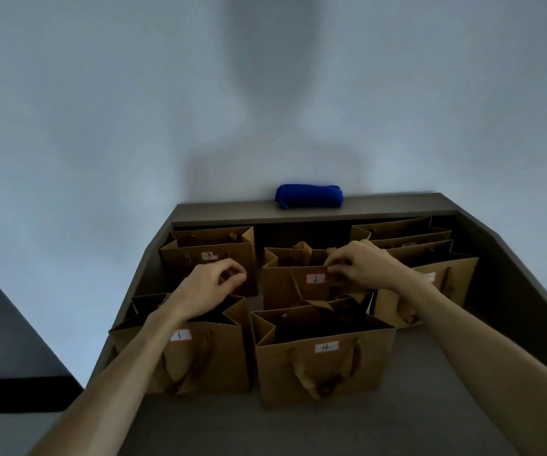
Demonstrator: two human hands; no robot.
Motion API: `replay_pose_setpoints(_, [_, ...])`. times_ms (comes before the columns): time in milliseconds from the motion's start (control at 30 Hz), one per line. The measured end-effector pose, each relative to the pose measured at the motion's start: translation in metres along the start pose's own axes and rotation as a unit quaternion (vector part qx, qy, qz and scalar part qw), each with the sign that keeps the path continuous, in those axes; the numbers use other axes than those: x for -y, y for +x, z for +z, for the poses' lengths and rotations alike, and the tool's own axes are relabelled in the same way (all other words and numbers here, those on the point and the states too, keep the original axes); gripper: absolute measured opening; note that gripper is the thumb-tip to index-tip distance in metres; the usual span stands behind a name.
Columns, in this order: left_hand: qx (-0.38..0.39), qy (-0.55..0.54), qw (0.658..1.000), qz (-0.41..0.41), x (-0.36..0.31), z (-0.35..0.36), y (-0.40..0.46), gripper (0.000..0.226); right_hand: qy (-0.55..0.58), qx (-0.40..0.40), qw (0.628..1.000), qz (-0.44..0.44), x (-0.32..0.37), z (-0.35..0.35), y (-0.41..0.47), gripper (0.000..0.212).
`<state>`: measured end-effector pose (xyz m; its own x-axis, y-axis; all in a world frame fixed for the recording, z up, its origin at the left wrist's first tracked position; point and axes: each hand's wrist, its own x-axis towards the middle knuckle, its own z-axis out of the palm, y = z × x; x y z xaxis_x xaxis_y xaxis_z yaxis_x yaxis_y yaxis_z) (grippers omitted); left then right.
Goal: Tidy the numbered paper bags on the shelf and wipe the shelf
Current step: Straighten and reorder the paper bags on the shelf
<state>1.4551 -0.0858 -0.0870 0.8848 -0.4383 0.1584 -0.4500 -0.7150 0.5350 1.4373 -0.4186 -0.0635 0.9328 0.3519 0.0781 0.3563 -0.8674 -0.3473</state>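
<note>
L hand (214,284) hovers half-curled, empty, between bag 3 (209,258) by the shelf's (430,373) back-left corner and bag 1 (196,353) at front left. R hand (361,264) pinches bag 2's (311,281) front rim, mid-shelf. Thin paper, prob light, creases easily: you'd do better taking the handles or both rims.

Brown paper bags stand on the shelf (430,373) — at least six can be counted. Four show readable white labels: bag 1 (199,357), bag 2 (285,284), bag 3 (196,258) and bag 4 (323,366). A fifth bag (446,281) at the right has a label hidden by a forearm, and behind it sits at least one more bag (397,227) — the overlapping rims there make the exact number unclear. One rolled blue cloth (309,195). Two bare hands: left hand (211,284), right hand (361,263).
</note>
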Motion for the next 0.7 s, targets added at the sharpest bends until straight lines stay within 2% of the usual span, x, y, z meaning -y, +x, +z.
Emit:
replay_pose_setpoints(267, [-0.034, -0.015, 0.999, -0.011, 0.004, 0.008, 0.001, 0.018, 0.042, -0.038, 0.997, 0.059, 0.009, -0.018, 0.011, 0.022])
replay_pose_setpoints(367, [-0.082, -0.022, 0.996, 0.019, -0.001, 0.005, -0.001, 0.034, 0.003, -0.021, 0.999, 0.040, 0.018, -0.019, 0.007, 0.021])
replay_pose_setpoints(467, [-0.116, 0.015, 0.989, 0.085, -0.008, -0.006, -0.002, 0.037, -0.021, -0.020, 1.000, 0.009, 0.038, -0.014, 0.010, 0.021])
replay_pose_setpoints(600, [-0.097, 0.134, 0.979, 0.119, -0.011, -0.023, 0.001, 0.029, -0.016, -0.038, 0.998, -0.037, 0.073, 0.001, 0.023, 0.024])
replay_pose_setpoints(700, [-0.087, 0.150, 0.980, 0.094, 0.001, -0.037, -0.007, 0.025, 0.006, -0.061, 0.996, -0.065, 0.093, 0.015, 0.035, 0.025])
